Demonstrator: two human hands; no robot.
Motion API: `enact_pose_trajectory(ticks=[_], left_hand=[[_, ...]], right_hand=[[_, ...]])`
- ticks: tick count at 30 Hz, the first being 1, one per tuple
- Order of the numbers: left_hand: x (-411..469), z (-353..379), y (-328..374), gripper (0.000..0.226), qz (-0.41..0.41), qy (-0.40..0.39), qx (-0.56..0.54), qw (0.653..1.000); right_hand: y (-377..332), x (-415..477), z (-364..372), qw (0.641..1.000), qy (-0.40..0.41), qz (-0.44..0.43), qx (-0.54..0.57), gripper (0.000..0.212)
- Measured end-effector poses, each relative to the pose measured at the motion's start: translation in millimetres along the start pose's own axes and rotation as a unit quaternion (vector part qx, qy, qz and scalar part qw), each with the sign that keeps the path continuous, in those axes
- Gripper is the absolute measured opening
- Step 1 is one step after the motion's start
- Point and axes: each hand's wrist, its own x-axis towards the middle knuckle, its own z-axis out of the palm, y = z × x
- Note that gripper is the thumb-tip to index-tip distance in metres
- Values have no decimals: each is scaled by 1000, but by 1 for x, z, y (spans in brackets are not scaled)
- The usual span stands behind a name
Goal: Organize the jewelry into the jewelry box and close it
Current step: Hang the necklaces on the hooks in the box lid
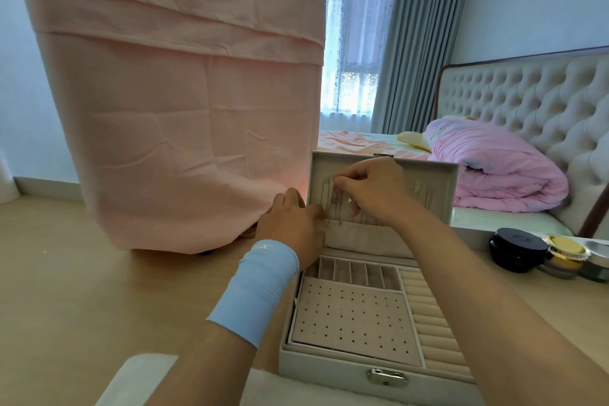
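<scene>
A white jewelry box (329, 362) stands open on the wooden table, its lid (441, 181) upright. Inside the lid hang thin necklace chains (334, 208) on a row of hooks. My right hand (372, 189) pinches the top of one chain near the hooks. My left hand (291, 224), with a blue wristband, holds the lower part of that chain at the lid's pocket. The base tray shows a perforated earring panel (352, 316), small compartments and ring rolls (435, 320); I see no jewelry in them.
A tall object draped in pink cloth (184, 102) stands on the table left of the box. Three round cosmetic jars (543, 254) sit at the right. A bed with a pink duvet (487, 165) lies behind. A white furry seat edge (145, 379) shows below.
</scene>
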Motion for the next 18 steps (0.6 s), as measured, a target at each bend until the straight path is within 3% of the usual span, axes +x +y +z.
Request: enact_pose_trajectory(ticks=[3,8,12,18], left_hand=[[4,1,-3,32,-6,4,-18,1000],[8,6,-8,28,-10,-2,-43,999],[8,6,-9,29,-3,1,-47,999],[10,2,-11,38,-8,-10,-2,1000]], right_hand=[[1,2,13,997,-6,-33,-64,13],[5,-2,26,979,-129,-15,-156,14],[10,-3,25,981,-80,-24,-174,20],[8,-7,36,972,-141,-9,-190,20]])
